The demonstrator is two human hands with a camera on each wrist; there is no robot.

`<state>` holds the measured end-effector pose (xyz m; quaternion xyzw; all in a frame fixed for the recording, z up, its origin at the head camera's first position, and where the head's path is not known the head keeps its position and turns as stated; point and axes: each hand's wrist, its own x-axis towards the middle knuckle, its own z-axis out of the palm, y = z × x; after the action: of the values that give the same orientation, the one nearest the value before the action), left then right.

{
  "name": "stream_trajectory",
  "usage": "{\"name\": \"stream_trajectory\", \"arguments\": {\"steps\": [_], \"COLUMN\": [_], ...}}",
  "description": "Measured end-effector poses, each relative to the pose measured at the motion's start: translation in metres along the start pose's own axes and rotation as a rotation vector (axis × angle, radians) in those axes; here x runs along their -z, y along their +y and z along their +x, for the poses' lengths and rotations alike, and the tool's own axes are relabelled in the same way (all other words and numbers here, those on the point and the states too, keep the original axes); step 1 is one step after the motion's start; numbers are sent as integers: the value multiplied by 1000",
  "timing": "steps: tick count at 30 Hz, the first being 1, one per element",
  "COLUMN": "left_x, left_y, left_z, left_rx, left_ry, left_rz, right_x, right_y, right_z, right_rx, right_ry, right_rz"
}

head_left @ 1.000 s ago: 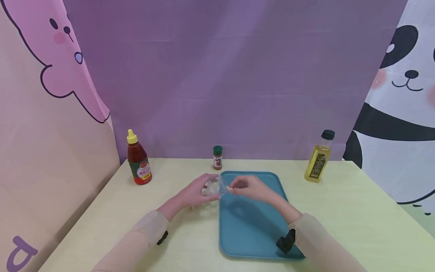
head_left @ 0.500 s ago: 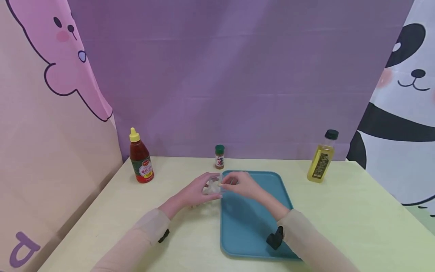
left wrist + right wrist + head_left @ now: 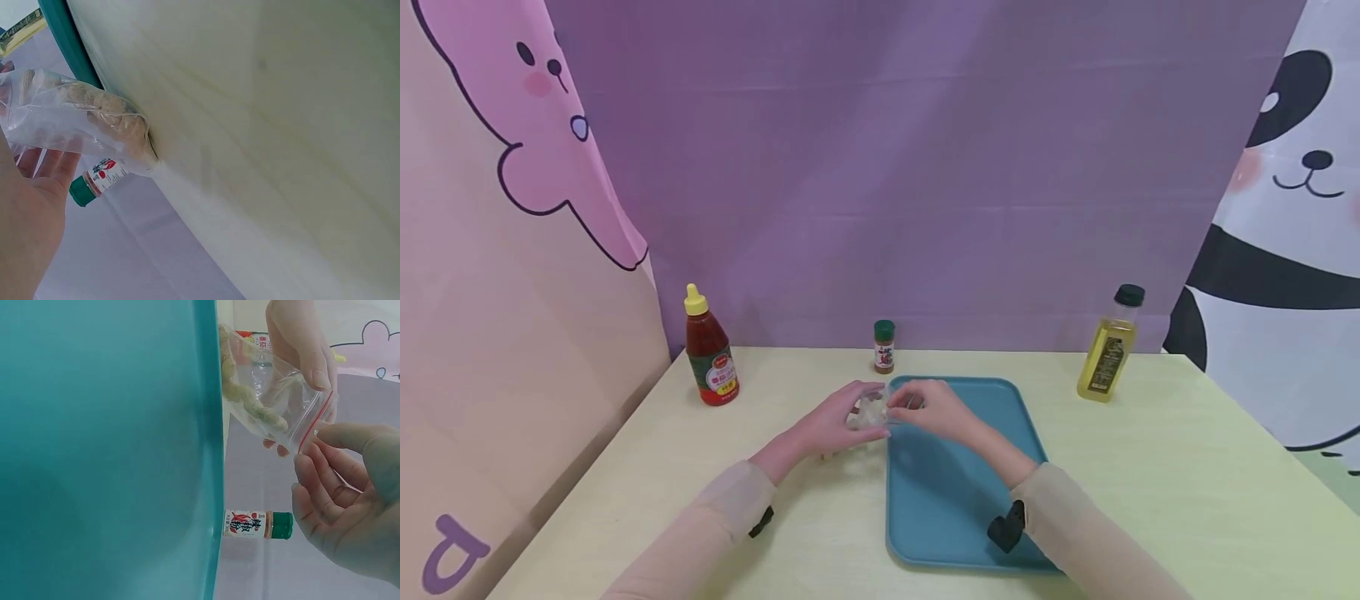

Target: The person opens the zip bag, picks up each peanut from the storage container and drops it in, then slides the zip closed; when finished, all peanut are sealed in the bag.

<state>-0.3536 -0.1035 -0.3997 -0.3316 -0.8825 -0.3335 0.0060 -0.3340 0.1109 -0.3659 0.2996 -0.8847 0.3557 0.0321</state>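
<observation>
A clear zip-lock bag with a red strip along its mouth holds knobbly, pale brown pieces that look like peanuts in the shell. My left hand grips the bag near its mouth, thumb on one side and fingers behind. Beside it, my right hand pinches the mouth's edge at the red strip between thumb and fingers. Both hands are raised over the left edge of the blue tray. In the left wrist view the lower part of the bag hangs full, while its mouth is out of frame.
A ketchup bottle stands at the back left of the table. Behind the hands is a small green-capped seasoning bottle. At the back right stands an oil bottle, and a purple cloth hangs behind the table.
My right hand has moved left, closer to the left hand, and now overlaps the bag's mouth. My left hand keeps its hold on the bag. The view has shifted slightly.
</observation>
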Motion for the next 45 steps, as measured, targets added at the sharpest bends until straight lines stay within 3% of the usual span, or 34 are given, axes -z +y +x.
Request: {"name": "stream_trajectory", "arguments": {"steps": [12,19,28,32,37,41,45], "left_x": [0,0,4,8,19,24,24], "left_y": [2,0,-1,-1,5,12,24], "left_z": [0,0,2,1,3,8,10], "left_rx": [3,7,-13,-64,-152,-143,-131], "left_ry": [18,52,79,109,270,386,416], "left_rz": [9,23,-1,-23,-146,-207,-236], "right_x": [10,13,9,8,10,15,22], "right_y": [-7,-3,-5,-9,-15,-19,-29], "right_z": [-6,-11,-12,-11,-7,-5,-10], "right_rx": [3,30,6,23,0,-20,-18], "right_ry": [19,-83,-180,-147,-38,74,159], "right_rz": [-23,-64,115,131,175,199,199]}}
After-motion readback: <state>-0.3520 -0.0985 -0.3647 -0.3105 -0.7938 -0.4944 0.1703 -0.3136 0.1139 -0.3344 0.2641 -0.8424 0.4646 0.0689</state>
